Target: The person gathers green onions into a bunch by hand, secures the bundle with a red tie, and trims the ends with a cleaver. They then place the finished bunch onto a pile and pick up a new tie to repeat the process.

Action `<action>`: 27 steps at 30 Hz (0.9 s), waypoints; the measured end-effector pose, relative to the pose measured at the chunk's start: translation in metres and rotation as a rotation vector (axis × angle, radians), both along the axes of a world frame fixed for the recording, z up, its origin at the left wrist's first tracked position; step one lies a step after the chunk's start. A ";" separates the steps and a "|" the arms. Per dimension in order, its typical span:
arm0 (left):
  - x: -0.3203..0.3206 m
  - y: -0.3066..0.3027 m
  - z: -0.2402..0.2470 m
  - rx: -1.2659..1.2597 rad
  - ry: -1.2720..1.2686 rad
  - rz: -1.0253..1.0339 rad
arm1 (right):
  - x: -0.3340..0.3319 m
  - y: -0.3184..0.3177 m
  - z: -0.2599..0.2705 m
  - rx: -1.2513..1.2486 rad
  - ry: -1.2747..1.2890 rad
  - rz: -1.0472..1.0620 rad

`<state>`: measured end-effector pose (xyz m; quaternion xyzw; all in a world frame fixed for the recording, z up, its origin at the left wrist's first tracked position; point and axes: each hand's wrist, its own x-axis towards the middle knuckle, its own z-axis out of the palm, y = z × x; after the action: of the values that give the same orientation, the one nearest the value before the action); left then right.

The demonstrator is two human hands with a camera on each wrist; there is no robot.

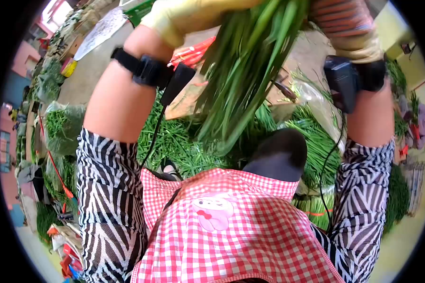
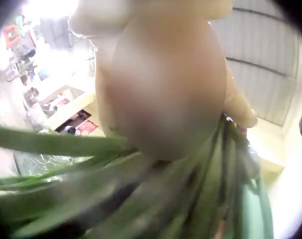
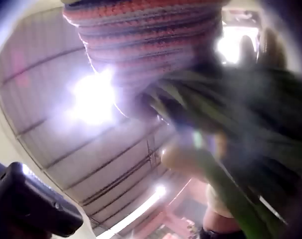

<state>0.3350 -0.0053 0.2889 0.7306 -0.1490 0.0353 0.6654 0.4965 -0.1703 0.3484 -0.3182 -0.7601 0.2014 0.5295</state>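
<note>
A long bunch of green leaves [image 1: 250, 70] hangs between the two hands at the top of the head view, its loose ends pointing down. The left hand [image 1: 193, 19], in a pale yellow glove, grips the bunch from the left; in the left wrist view its glove [image 2: 166, 74] is over the leaves [image 2: 141, 194], blurred. From the right, the right hand [image 1: 342, 23] holds the bunch in a glove with reddish and grey stripes. The right wrist view shows that glove [image 3: 146, 45] against the dark green leaves [image 3: 240, 114]. The head view cuts off the fingertips of both hands.
Piles of green leaves [image 1: 174, 146] lie below the hands, with more bundles [image 1: 311, 141] at the right. A dark-covered knee [image 1: 283, 151] rises between them. Red plastic [image 1: 193, 53] lies behind the hanging leaves. Filled clear bags [image 1: 63, 127] stand at the left.
</note>
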 end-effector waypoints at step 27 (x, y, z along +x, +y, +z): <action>-0.259 -0.006 -0.307 -1.364 -0.069 0.205 | -0.233 0.252 -0.173 -0.962 -0.758 0.230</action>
<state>0.0757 -0.0109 -0.0177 0.1577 -0.0444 0.2071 0.9645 0.2630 0.0814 0.1758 -0.4867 -0.7488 0.4499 -0.0046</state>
